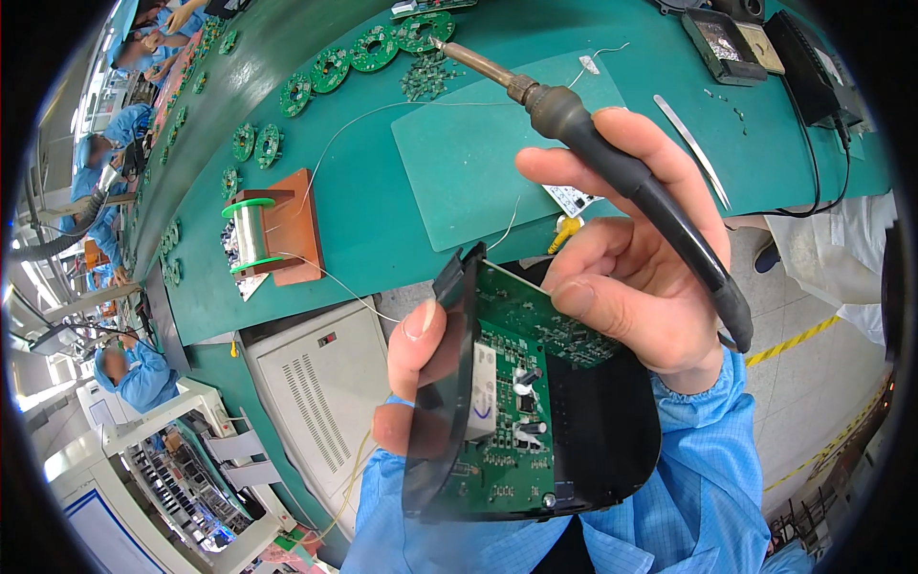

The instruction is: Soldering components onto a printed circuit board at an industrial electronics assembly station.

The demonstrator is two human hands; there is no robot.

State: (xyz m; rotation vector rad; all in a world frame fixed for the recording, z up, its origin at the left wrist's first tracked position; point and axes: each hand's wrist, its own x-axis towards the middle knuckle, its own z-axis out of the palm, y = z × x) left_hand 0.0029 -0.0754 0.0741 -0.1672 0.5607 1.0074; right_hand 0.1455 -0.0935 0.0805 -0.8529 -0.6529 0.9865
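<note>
My left hand [417, 346] is closed on a black plastic housing [604, 435], its fingers partly seen through a dark see-through panel [442, 469]. Inside the housing sits a green circuit board [521, 459] with a white block and small round capacitors. A soldering iron [566, 122] with a black handle lies across my right hand [660, 297], its tip toward the upper left, away from the board. The thumb and bent fingers of that hand also pinch the upper edge of a green board in the housing.
A solder wire spool [252, 235] stands on a brown stand [304, 196]. Ring-shaped green boards [373, 48] line the bench's far left. Tweezers [690, 148], an open metal box [724, 48] and a black corded unit [813, 72] lie right. Several people in blue work at far left.
</note>
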